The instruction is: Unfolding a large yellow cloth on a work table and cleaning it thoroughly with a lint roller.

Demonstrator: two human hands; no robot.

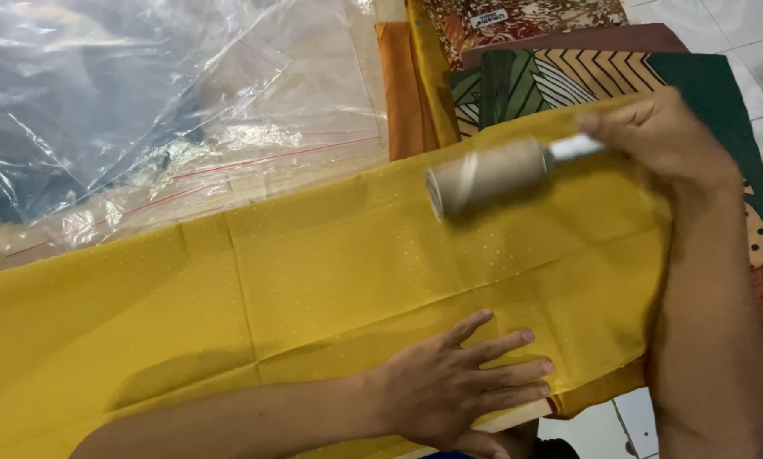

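Across the middle, a big yellow cloth (330, 280), smooth, with tiny dots and fold lines. Up at the top left, clear plastic bags (143, 102), shiny and crinkly, with thin red lines along the edges. At the top right, a stack of folded cloths (568, 76): orange, brown, and green with leaves and zigzags. On the topmost brown one, a small white label (489, 17), shaped like a little box.

Left hand (453, 387) flat on the near edge of the yellow cloth, fingers spread wide, holding nothing, just pressing down. Right hand (662, 136) closed around the white handle of a lint roller (487, 174), arm reaching in from the lower right. Roller blurry, tan and round like a tube, just over the far edge of the yellow cloth.
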